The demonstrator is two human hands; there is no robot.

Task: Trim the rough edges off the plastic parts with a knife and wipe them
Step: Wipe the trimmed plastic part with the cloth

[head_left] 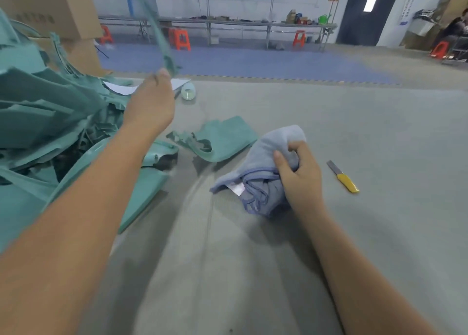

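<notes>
My left hand (152,101) is raised over the table and grips the lower end of a long, thin teal plastic part (154,28), which is blurred and stands almost upright. My right hand (300,175) grips a bunched light blue cloth (263,172) resting on the grey table (278,258). A knife with a yellow handle (343,177) lies on the table to the right of that hand, blade pointing away. Another teal plastic part (222,139) lies flat just beyond the cloth.
A large heap of teal plastic parts (50,121) fills the left side. A roll of tape (188,92) and white paper (121,87) lie at the far edge. Cardboard boxes (50,7) stand behind the heap. Orange stools (180,39) and a workbench (215,24) stand beyond.
</notes>
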